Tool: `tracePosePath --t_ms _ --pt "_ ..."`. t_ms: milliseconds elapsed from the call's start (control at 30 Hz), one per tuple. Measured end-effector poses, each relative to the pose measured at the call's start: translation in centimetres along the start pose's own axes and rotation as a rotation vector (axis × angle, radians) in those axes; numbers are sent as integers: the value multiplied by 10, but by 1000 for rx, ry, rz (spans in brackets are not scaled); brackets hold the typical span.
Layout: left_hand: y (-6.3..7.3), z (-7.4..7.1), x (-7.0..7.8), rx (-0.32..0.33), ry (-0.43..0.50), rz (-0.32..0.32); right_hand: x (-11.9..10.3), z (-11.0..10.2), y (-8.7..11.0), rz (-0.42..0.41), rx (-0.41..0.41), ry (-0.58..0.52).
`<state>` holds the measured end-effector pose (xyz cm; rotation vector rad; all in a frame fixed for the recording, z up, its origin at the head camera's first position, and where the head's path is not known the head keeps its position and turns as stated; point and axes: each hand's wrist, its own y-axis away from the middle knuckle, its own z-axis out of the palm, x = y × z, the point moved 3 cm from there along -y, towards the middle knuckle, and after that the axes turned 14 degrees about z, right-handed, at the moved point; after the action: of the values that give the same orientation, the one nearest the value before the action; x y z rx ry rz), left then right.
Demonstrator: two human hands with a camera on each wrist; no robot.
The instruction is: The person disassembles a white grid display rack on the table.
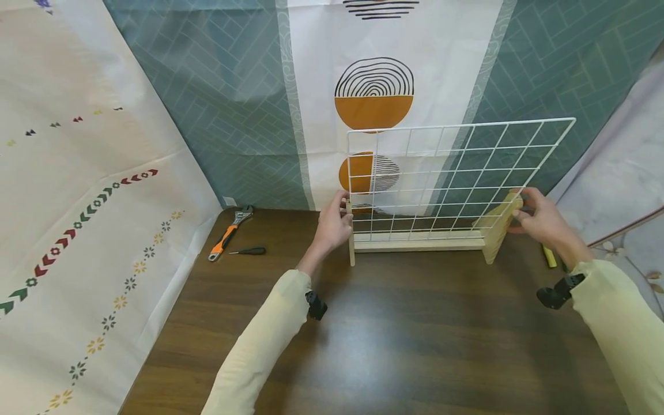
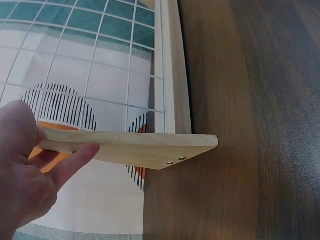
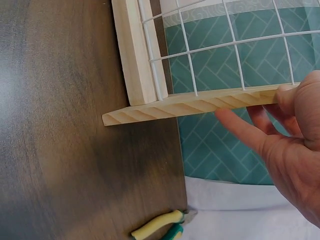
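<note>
A white wire grid (image 1: 461, 125) stands upright in a pale wooden frame on the brown table. The frame has a side panel at each end and a crossbar (image 1: 420, 242) low between them. My left hand (image 1: 332, 225) holds the left side panel (image 2: 140, 150) near its upper end, its index finger lying against the outer face. Two small metal screw heads (image 2: 176, 161) show low on that face. On the other end, my right hand (image 1: 544, 216) grips the right side panel (image 3: 165, 109), thumb at the edge and fingers along the outside.
An adjustable wrench (image 1: 228, 236) with an orange handle and a dark screwdriver (image 1: 253, 251) lie at the table's back left. Pliers (image 3: 157, 225) with yellow and green handles lie right of the frame. A patterned cloth (image 1: 244, 115) hangs behind the table.
</note>
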<state>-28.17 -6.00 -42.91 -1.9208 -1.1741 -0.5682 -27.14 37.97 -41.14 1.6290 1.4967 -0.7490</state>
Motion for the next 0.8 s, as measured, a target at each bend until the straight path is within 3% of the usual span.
tracePosePath --t_ms 300,800 --pt "9 -4 1 10 -13 6 -1 4 6 -25 -20 -54" --pt "23 -9 2 38 -21 38 -4 9 14 -13 -27 1"
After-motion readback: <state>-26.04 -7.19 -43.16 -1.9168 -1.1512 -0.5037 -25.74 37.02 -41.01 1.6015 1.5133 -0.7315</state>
